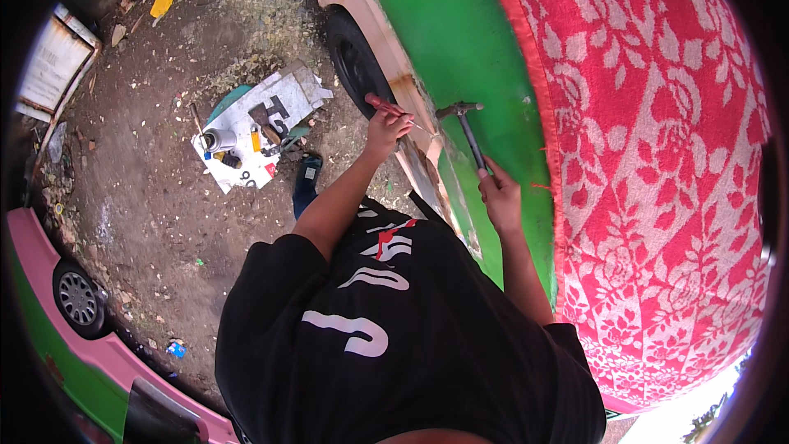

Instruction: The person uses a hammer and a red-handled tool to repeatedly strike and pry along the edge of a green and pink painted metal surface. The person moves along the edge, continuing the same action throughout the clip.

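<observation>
My left hand [389,131] is closed around a screwdriver [380,104] with a reddish handle. Its thin shaft points right, toward the worn edge of a car's body panel [407,97]; whether the tip touches the metal is too small to tell. In my right hand [500,197] is a hammer [471,138], gripped by its dark handle. The hammer's head hangs over the green part of the car [460,33], a little to the right of the screwdriver. Along the panel's edge the paint is chipped and bare patches show.
A red and white floral blanket [649,164] covers the car's right side. The car's wheel [353,57] is just beyond my left hand. On the dirt ground, a white printed sheet [238,127] carries a can [219,141] and small tools. Another pink and green car [99,345] stands lower left.
</observation>
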Action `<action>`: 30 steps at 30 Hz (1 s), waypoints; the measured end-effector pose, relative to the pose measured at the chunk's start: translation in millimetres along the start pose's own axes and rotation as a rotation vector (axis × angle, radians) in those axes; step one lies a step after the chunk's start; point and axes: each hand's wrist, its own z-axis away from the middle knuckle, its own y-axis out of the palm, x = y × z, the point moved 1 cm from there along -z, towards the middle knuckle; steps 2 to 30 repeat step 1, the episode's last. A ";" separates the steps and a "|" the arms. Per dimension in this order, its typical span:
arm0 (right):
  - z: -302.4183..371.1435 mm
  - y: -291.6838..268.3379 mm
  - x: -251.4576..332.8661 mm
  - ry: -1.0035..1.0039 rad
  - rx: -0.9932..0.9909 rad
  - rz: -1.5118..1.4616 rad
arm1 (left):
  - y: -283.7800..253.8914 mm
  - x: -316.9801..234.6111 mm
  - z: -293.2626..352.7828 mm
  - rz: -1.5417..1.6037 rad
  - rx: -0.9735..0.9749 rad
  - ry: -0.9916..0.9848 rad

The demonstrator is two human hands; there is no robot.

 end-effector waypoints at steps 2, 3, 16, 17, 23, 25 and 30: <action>1.2 0.8 -0.5 0.004 0.003 0.003 | -0.5 1.9 -0.9 -0.008 -0.004 0.003; 1.2 0.8 -0.5 0.004 0.003 0.003 | -0.5 1.9 -0.9 -0.008 -0.004 0.003; 1.2 0.8 -0.5 0.004 0.003 0.003 | -0.5 1.9 -0.9 -0.008 -0.004 0.003; 1.2 0.8 -0.5 0.004 0.003 0.003 | -0.5 1.9 -0.9 -0.008 -0.004 0.003; 1.2 0.8 -0.5 0.004 0.003 0.003 | -0.5 1.9 -0.9 -0.008 -0.004 0.003; 1.2 0.8 -0.5 0.004 0.003 0.003 | -0.5 1.9 -0.9 -0.008 -0.004 0.003; 1.2 0.8 -0.5 0.004 0.003 0.003 | -0.5 1.9 -0.9 -0.008 -0.004 0.003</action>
